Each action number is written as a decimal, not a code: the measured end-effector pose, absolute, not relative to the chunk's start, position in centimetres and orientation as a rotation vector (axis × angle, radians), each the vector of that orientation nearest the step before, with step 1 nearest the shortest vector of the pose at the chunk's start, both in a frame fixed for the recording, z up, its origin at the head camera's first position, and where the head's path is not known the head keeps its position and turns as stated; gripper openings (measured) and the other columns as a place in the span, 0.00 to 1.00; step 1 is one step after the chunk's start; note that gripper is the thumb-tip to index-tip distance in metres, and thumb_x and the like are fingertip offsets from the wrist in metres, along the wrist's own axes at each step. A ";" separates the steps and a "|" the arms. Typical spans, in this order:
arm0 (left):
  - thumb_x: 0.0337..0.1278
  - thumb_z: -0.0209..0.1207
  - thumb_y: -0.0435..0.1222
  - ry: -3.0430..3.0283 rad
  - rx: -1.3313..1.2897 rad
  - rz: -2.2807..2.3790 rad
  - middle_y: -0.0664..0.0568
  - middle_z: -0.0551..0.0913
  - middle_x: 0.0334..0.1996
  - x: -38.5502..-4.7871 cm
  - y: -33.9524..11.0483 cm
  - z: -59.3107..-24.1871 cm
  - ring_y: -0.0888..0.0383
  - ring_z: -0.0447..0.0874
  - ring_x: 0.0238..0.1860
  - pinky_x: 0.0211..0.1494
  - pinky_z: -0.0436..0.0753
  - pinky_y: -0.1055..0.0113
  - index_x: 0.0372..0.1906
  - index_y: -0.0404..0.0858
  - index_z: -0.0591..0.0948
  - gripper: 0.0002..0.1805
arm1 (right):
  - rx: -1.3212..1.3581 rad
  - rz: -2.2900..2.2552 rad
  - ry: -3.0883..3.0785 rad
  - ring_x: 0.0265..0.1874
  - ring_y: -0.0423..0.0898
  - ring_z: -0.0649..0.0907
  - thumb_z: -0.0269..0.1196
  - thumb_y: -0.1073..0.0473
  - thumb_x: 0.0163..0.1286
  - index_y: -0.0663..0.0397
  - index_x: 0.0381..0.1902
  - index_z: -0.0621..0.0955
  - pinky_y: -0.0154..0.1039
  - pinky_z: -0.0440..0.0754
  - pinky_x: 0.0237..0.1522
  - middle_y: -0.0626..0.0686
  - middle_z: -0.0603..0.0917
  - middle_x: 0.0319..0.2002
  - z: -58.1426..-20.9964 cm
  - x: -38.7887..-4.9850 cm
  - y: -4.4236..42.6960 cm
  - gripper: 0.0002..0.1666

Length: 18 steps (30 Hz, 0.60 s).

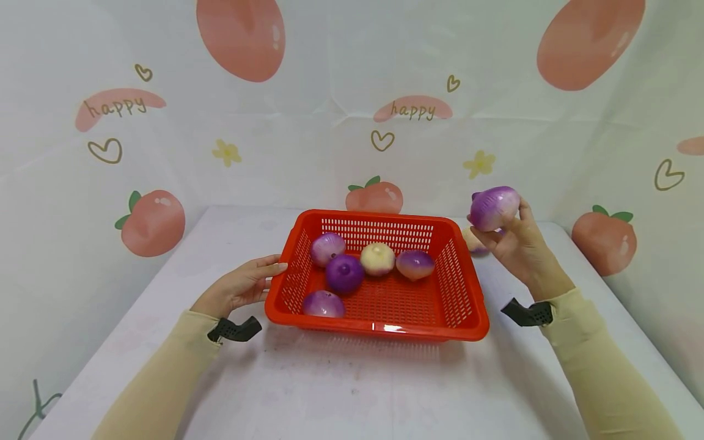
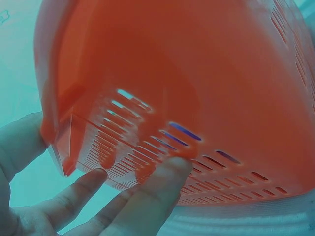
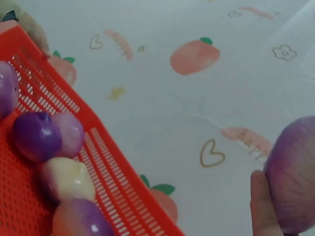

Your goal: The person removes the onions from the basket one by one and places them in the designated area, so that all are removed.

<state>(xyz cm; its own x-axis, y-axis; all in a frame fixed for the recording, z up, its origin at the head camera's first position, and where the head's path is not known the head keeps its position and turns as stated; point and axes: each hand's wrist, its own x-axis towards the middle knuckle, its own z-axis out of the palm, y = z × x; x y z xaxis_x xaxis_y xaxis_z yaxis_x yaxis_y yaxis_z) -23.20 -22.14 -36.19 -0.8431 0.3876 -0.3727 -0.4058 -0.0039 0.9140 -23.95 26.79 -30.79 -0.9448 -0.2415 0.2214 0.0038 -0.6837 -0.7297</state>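
Head view up, I watched from my remote station as the person's left hand (image 1: 242, 286) held the left end of a red basket (image 1: 341, 324), thumb (image 1: 279, 267) over the rim and the other fingers below it on the outside. The left wrist view bore this out: thumb at the rim, a fingertip (image 2: 178, 167) against the slotted outer wall. The right hand (image 1: 522, 253) grasped a purple onion (image 1: 497, 206) between thumb and fingers, holding it up in the air beyond the basket's right end, well above the white table (image 1: 341, 397). In the right wrist view I got only part of that onion at the right edge, with one finger along its side. Behind and below the grasping hand, a pale onion (image 1: 473, 240) lay on the table beside the basket, mostly hidden from me. Inside the basket I counted five more: a light purple onion (image 1: 328, 248) at the back left, a deep purple onion (image 1: 344, 274) touching it, a half-seen onion (image 1: 323, 304) by the front wall, a cream onion (image 1: 377, 259) near the middle and a two-tone onion (image 1: 415, 264) just to its right.
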 end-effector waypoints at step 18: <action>0.68 0.55 0.44 1.793 -0.042 1.848 0.55 0.80 0.47 -23.4 -22.0 -36.3 0.58 0.85 0.44 0.49 0.85 0.58 0.75 0.38 0.54 0.37 | -0.234 -2.973 1.058 0.46 0.53 0.83 0.52 0.73 0.70 0.52 0.56 0.63 0.49 0.86 0.45 0.56 0.79 0.52 -33.5 -25.0 33.9 0.21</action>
<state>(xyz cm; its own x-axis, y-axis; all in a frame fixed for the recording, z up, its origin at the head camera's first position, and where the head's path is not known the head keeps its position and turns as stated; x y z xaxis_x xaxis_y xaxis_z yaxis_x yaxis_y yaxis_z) -23.42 -22.04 -36.34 -0.8436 0.3636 -0.3951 -0.4059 0.0498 0.9125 -24.98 33.87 -33.47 -0.9888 -0.0278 0.1464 -0.0709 -0.7763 -0.6264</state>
